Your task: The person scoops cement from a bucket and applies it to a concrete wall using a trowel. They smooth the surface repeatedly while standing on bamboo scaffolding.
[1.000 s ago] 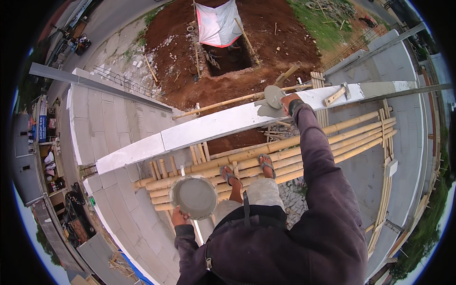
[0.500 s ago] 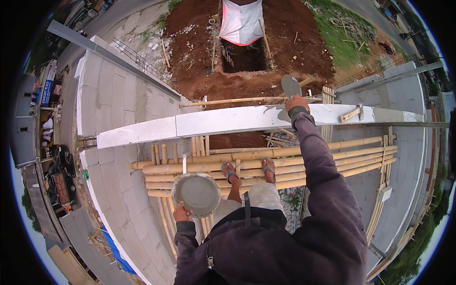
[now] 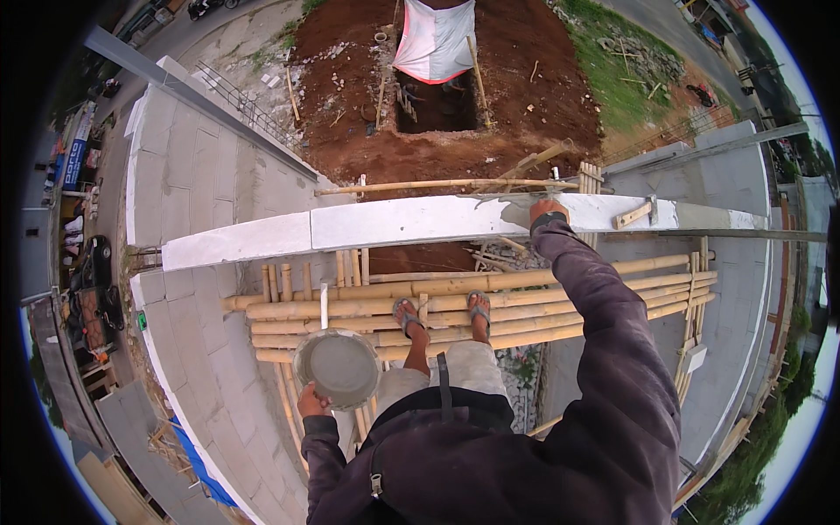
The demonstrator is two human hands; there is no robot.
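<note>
Running crosswise, white blocks (image 3: 402,223) underlie the right hand (image 3: 549,211), grip unclear; left hand (image 3: 313,402) clamps an upright bucket (image 3: 303,357).

And it's bright white along the block beam (image 3: 402,221), blotched with grey mortar (image 3: 514,213)! Grey again in the bucket (image 3: 351,404), faded purple-black jacket (image 3: 525,481), pale beige shorts (image 3: 475,372), tan bamboo poles (image 3: 525,280), rust-red soil (image 3: 529,122), whitish tarp (image 3: 440,39) edged red!

One view, from a wide fisheye camera on the person's head, looks steeply down and forward: the dark sweater (image 3: 499,472) fills the near bottom, the feet (image 3: 479,308) show below, the white beam (image 3: 394,224) crosses the middle, and the pit (image 3: 442,112) lies farthest off
</note>
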